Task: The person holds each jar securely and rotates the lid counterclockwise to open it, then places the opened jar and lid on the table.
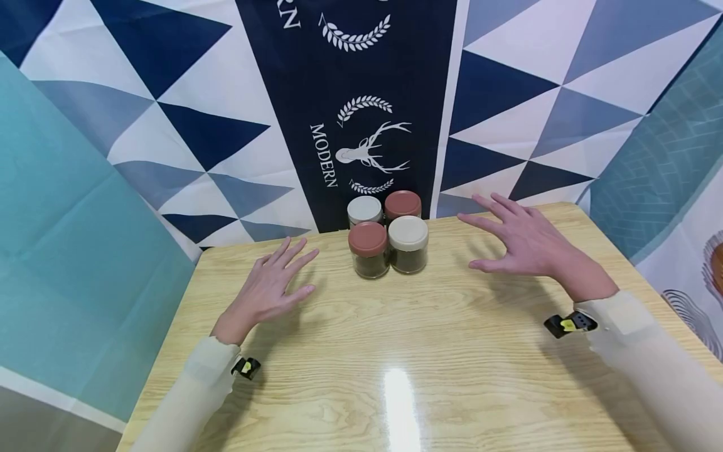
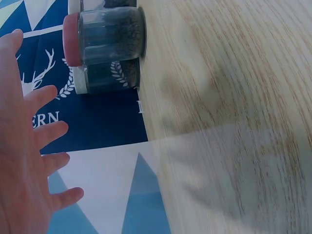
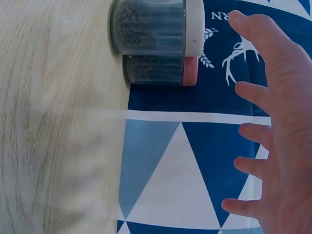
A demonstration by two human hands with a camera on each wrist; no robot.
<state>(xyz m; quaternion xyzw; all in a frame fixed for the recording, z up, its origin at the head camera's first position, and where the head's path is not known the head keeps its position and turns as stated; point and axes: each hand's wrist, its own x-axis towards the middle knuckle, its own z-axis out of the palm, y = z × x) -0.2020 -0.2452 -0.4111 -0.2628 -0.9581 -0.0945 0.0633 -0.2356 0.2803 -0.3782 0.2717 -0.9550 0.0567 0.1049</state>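
blue-and-white triangle-patterned cloth [image 1: 209, 125] hangs behind one pale wood-grain table [image 1: 339, 351]. above the table are two bare hands, the left hand [image 1: 271, 284] and the right hand [image 1: 523, 242], each with fingers spread well apart, holding nothing. between them, near the back edge, four clear, glass-like cylindrical jars [image 1: 370, 263] stand upright in a two-by-two cluster: two red-lidded, two off-white-lidded, with dark granules [image 3: 134, 29] inside.

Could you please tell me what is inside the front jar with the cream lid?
Inside that front jar, small dark pieces show near its base; the cream lid hides the contents from above.
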